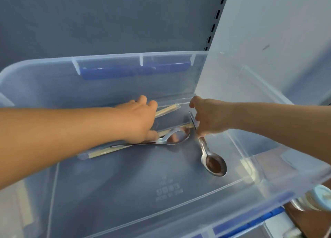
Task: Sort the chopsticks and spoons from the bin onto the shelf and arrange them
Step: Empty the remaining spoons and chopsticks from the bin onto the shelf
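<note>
Inside a clear bin [232, 73], the left hand [138, 119] grips wrapped chopsticks [166, 109]; the right hand [208, 117] pinches a spoon [212, 159] handle. Lift each level, clearing the bin's far wall.

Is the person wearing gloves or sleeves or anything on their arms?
No. The left hand and right hand are both bare, with no gloves. Both forearms are bare too, with no sleeves in view. No rings, watch or bracelets show on the parts you can see.
</note>
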Action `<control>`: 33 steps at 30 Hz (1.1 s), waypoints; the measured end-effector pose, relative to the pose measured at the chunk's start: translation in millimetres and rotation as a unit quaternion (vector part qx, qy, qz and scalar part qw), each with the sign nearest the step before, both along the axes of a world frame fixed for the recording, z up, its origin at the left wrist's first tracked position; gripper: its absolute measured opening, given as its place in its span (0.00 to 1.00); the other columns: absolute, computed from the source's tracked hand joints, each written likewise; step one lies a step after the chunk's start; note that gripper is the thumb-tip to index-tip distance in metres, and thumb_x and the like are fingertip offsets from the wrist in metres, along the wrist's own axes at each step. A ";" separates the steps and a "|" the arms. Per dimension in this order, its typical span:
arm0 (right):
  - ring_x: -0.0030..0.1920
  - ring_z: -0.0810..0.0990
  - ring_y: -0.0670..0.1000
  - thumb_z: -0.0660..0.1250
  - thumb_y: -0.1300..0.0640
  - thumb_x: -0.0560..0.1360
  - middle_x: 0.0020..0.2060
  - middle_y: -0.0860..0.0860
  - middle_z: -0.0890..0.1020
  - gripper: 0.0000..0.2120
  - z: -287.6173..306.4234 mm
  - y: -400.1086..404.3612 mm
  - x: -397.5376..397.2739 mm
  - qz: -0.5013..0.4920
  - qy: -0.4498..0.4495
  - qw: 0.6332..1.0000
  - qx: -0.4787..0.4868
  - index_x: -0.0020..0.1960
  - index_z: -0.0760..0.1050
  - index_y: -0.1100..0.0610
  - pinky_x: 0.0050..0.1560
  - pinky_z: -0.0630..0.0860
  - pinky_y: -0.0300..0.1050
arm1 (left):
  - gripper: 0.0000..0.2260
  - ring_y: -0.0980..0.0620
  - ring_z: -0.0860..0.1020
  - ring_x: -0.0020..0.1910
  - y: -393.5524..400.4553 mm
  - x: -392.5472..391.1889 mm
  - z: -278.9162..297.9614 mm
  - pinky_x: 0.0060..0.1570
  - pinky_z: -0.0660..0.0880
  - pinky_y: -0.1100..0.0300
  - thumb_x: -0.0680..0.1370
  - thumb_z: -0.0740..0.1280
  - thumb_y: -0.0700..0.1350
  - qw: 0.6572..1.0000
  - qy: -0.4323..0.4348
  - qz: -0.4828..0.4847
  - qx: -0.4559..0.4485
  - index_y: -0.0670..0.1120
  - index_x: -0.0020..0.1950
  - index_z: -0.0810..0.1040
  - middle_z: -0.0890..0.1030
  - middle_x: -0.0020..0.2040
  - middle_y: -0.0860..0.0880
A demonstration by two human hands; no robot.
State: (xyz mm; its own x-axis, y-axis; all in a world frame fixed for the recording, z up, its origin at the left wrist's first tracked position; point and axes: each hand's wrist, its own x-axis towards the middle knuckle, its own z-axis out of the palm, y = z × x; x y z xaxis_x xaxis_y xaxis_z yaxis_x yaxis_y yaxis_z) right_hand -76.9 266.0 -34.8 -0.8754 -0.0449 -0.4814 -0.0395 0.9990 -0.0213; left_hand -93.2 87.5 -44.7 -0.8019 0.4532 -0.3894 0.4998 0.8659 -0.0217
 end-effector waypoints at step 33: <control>0.41 0.85 0.54 0.64 0.68 0.76 0.40 0.60 0.84 0.05 21.0 -38.1 -6.3 -0.167 -0.009 0.871 -0.461 0.42 0.76 0.64 0.44 0.82 0.41 | 0.11 0.45 0.80 0.39 -19.3 35.5 5.8 0.36 0.76 0.60 0.82 0.53 0.40 0.935 -0.177 0.253 0.176 0.43 0.44 0.72 0.81 0.45 0.42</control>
State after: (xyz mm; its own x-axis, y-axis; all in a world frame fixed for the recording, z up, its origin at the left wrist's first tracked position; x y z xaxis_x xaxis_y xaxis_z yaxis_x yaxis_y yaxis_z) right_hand -83.2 227.9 -13.8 -0.9068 -0.1636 -0.3886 0.2584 0.5126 -0.8189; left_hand -57.7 68.2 -38.9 -0.7978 0.1995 -0.5689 -0.0544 0.9160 0.3975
